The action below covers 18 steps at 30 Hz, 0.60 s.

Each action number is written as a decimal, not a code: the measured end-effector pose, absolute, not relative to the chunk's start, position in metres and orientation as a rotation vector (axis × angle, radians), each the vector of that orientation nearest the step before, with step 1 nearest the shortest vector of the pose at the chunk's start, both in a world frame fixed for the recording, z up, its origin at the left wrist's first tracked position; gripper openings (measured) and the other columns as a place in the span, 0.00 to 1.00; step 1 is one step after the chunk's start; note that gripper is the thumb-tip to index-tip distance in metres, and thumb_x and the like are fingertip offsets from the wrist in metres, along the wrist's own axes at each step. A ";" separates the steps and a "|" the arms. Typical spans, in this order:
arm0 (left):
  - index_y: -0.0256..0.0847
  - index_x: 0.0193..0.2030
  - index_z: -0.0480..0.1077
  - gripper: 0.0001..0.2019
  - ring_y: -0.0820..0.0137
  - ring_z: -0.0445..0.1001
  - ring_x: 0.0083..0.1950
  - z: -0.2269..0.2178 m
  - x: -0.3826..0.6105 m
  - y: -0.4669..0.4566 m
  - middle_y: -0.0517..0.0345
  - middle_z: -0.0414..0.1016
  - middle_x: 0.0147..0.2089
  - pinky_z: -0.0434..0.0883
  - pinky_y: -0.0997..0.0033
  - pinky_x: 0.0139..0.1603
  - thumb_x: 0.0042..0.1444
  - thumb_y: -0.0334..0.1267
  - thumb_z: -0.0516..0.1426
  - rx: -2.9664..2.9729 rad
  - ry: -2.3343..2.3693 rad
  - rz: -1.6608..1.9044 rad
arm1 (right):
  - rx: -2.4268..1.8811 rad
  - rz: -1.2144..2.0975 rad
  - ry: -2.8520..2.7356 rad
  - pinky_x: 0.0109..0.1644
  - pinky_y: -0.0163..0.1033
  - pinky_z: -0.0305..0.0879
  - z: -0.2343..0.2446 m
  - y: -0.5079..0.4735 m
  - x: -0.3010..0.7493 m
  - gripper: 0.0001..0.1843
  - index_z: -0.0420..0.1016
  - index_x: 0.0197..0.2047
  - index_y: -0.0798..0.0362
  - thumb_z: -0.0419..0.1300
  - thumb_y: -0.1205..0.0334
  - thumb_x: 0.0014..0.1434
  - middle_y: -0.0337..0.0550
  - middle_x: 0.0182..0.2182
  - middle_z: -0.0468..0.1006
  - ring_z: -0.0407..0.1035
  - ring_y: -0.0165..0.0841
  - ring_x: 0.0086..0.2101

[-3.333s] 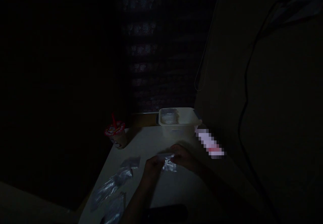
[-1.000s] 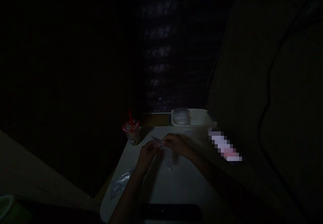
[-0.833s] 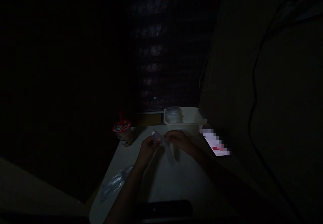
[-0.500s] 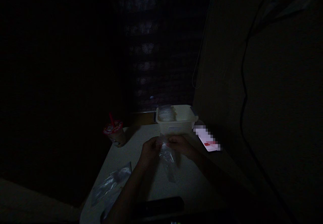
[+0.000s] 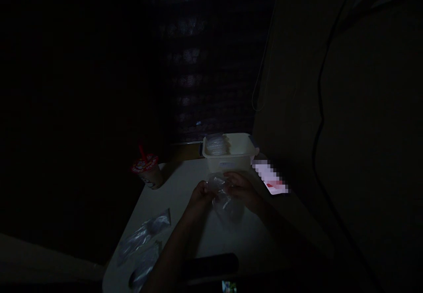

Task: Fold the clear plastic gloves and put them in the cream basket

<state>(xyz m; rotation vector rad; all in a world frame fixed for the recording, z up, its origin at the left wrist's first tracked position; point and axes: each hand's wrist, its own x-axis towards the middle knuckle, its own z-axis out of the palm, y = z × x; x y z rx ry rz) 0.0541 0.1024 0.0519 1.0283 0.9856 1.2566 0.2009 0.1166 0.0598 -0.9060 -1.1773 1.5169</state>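
Extending from six o'clock towards twelve, the pale table (image 5: 180, 187) carries a white tub (image 5: 244, 163) at its far end. Nearer is the clear plastic bag (image 5: 225, 202), pinched by the right hand (image 5: 245, 192) at its three o'clock and by the left hand (image 5: 198, 197) at its nine o'clock, so it is between the two.

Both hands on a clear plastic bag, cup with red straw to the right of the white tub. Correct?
One error: the cup with the red straw is to the left of the white tub, as the head view shows. The rest is right: left hand and right hand are both on a clear plastic bag.
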 end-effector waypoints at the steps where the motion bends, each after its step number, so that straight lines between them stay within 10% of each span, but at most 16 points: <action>1: 0.39 0.25 0.61 0.13 0.78 0.63 0.22 0.049 0.055 0.102 0.67 0.64 0.21 0.60 0.78 0.25 0.31 0.34 0.60 0.997 0.983 1.268 | -0.918 1.499 -1.151 0.24 0.30 0.53 0.060 0.117 0.202 0.20 0.64 0.38 0.52 0.61 0.66 0.37 0.34 0.25 0.68 0.61 0.25 0.24; 10: 0.39 0.34 0.66 0.18 0.74 0.68 0.27 0.033 0.051 0.094 0.61 0.70 0.28 0.63 0.76 0.27 0.30 0.35 0.61 0.822 0.996 1.312 | -1.039 1.353 -1.217 0.28 0.32 0.54 0.055 0.116 0.211 0.18 0.65 0.34 0.53 0.61 0.66 0.36 0.33 0.21 0.66 0.60 0.25 0.24; 18: 0.36 0.16 0.64 0.08 0.83 0.56 0.14 0.032 0.044 0.092 0.68 0.60 0.12 0.53 0.82 0.16 0.29 0.33 0.61 0.874 1.121 1.233 | -1.026 1.679 -1.295 0.23 0.31 0.51 0.040 0.109 0.213 0.11 0.67 0.29 0.55 0.59 0.61 0.40 0.34 0.19 0.65 0.58 0.24 0.20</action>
